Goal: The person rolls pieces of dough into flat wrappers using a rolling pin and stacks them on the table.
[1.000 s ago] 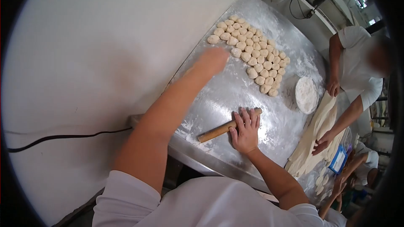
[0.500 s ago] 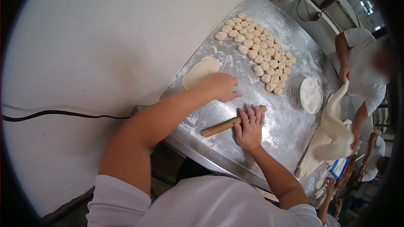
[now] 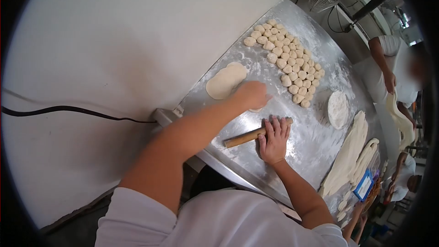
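Observation:
My left hand [image 3: 253, 95] is low over the metal table, slightly blurred, its fingertips partly hidden. A pale edge of dough [image 3: 257, 110] shows beneath it. My right hand [image 3: 274, 141] lies over the right part of a wooden rolling pin [image 3: 242, 139], fingers across it and thumb on the near side. Flattened dough rounds [image 3: 223, 81] overlap beside the wall, left of my left hand. Beyond both hands, several dough balls [image 3: 292, 59] sit in a close group. A round container of white flour [image 3: 338, 110] stands to their right.
A wall [image 3: 114, 41] borders the floury table [image 3: 311, 151] on the left. Long dough sheets [image 3: 345, 155] and a blue box [image 3: 364, 185] lie at the right. A co-worker [image 3: 388, 64] across the table holds a hanging dough strip [image 3: 400, 119]. Other people's arms show lower right.
My left hand came back from near the dough balls, uncovering the flattened rounds, and now covers a dough piece. My right hand stays on the pin. The co-worker has lifted a dough strip away.

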`<state>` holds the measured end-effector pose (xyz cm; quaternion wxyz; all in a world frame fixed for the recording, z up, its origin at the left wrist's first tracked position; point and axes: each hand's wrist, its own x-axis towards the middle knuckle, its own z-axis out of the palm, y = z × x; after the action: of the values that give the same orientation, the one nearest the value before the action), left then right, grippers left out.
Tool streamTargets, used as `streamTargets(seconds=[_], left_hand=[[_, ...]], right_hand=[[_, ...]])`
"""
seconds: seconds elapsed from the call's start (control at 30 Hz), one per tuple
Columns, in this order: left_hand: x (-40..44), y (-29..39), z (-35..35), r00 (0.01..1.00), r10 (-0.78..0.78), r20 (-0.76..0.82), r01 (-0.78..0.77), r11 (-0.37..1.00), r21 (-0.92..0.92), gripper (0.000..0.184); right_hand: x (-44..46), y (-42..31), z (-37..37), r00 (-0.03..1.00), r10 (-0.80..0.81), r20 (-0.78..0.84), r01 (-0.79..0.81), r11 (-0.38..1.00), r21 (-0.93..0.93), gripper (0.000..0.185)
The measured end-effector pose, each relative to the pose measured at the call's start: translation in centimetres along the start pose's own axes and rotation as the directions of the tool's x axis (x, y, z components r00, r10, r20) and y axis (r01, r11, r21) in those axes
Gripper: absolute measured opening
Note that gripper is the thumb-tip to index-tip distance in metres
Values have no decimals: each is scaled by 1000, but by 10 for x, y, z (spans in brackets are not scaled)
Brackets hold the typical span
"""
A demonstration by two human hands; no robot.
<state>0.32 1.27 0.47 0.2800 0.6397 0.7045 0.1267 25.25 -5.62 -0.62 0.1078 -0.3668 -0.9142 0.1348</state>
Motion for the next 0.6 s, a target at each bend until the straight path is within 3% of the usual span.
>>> streamTargets(seconds=[0.1,0.2,0.3,0.4,0.5,0.6], left_hand=[[-22,-21,0,963,265,56,-270,926,265,38],[-40,-16,-10,987,30,159,-35,999,29,36],[-53,-14,-20,913,8,409,-96,976,195,39],[-60,-12,-25,898,-73,433,0,986,167,39],[-61,-15,-17,941,-129,312,85,985,153,36],[-71,-21,-34,989,-84,124,83,996,13,37]], right_hand=[[-2,1,0,1000,-5,-2,5,1000,-9,59],[-1,-1,0,1000,-27,-11,27,999,-27,60],[6,-6,3,998,-57,-9,57,998,8,62],[36,-9,12,999,-24,28,26,998,-51,65],[98,-22,14,988,101,120,-75,977,-200,73],[159,-37,11,982,171,76,-159,977,-141,76]])
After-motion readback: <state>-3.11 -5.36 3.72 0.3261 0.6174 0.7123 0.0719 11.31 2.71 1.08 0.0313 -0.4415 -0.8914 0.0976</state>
